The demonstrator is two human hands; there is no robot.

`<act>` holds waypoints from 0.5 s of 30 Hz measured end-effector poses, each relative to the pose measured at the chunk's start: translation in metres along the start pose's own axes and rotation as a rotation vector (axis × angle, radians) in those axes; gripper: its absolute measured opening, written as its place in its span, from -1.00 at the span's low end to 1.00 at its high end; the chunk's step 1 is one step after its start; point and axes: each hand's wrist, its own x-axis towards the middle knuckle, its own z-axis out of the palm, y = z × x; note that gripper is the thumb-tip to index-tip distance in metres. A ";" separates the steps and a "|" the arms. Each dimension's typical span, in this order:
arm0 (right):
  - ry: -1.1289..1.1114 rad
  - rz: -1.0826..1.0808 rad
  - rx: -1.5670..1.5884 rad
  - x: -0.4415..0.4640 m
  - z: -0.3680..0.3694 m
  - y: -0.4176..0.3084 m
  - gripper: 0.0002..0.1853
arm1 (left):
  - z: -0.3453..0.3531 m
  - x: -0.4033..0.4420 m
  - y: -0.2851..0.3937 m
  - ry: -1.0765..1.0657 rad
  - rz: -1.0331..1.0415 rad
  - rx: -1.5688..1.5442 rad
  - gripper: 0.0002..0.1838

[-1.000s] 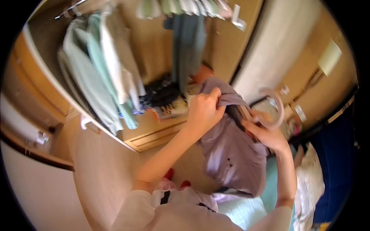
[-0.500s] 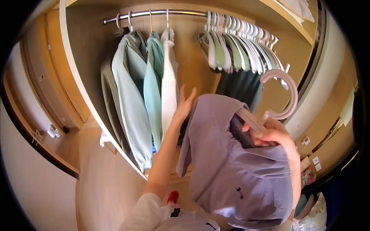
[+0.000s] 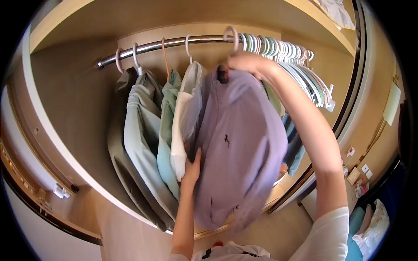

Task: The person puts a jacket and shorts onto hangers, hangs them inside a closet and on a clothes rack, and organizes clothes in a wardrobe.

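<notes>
A purple sweatshirt (image 3: 239, 139) with small dark marks hangs from a pinkish clothes hanger (image 3: 232, 32), whose hook is up at the metal rod (image 3: 165, 43). Whether the hook rests on the rod I cannot tell. My right hand (image 3: 249, 63) is closed round the hanger just below its hook, at the garment's neck. Lower down, my left hand (image 3: 190, 170) has its fingers stretched upward between the white garment (image 3: 180, 130) and the purple sweatshirt, against the white one's edge. Part of its fingers is hidden among the cloth.
Left of the white garment hang a green-blue garment (image 3: 167, 135), a pale grey-blue one (image 3: 141, 117) and a dark one (image 3: 119, 143). Several bare hangers (image 3: 300, 78) crowd the rod's right end. A wooden shelf (image 3: 174, 15) runs above.
My right hand has lifted the hanger and sweatshirt up and left to the rod, so the sweatshirt now hangs down. My left hand has moved lower, beside the white garment. The view has shifted.
</notes>
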 end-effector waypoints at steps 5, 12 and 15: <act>-0.364 -0.594 -0.987 0.117 -0.011 0.011 -0.62 | -0.033 0.009 -0.003 -0.095 -0.552 0.477 -0.26; -0.168 -0.006 0.005 0.115 0.036 0.039 -0.68 | -0.043 -0.021 -0.101 -0.163 0.010 1.089 -0.34; 0.019 -0.081 -0.198 0.115 0.035 0.049 -0.73 | -0.032 -0.038 -0.158 -0.370 0.104 1.349 -0.36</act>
